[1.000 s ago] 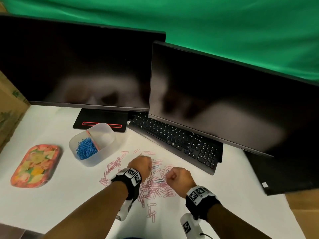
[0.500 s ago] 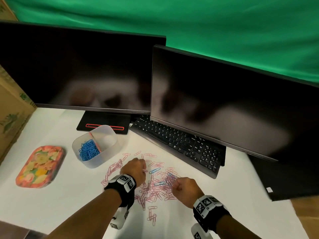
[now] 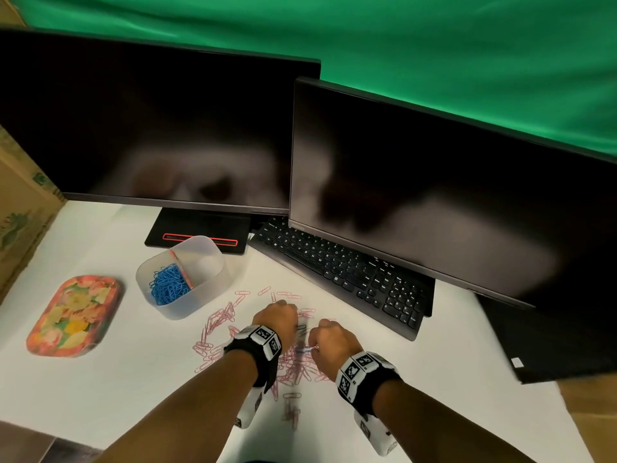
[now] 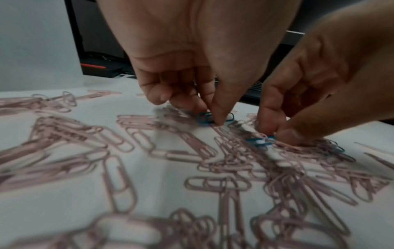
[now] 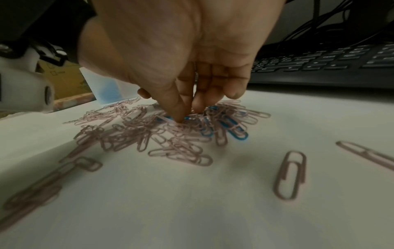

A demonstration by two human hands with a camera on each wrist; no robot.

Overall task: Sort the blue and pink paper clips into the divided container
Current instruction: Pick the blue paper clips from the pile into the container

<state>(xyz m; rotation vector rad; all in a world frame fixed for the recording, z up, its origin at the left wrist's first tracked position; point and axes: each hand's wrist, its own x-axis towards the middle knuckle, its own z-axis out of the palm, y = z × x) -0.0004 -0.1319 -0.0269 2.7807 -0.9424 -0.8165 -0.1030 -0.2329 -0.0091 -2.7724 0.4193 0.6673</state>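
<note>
A heap of pink paper clips (image 3: 217, 324) covers the white table, with a few blue paper clips (image 5: 234, 130) mixed in. My left hand (image 4: 211, 116) has its thumb and finger tips down on one blue clip (image 4: 203, 118), pinching it against the table. Just to its right, my right hand (image 5: 187, 114) pinches another blue clip (image 4: 259, 140) in the heap. The clear divided container (image 3: 213, 279) stands to the back left. Its left compartment holds blue clips (image 3: 168, 285); the right compartment looks bare.
A flowered tray (image 3: 73, 315) lies at the left. A black keyboard (image 3: 344, 275) and two dark monitors (image 3: 160, 128) stand close behind the heap. A cardboard box (image 3: 20, 208) borders the left edge. Loose pink clips (image 5: 291, 174) lie nearer to me.
Both hands have drawn closer together over the heap's middle. Their fingertips have come down on the blue clips that lay uncovered between them half a second ago.
</note>
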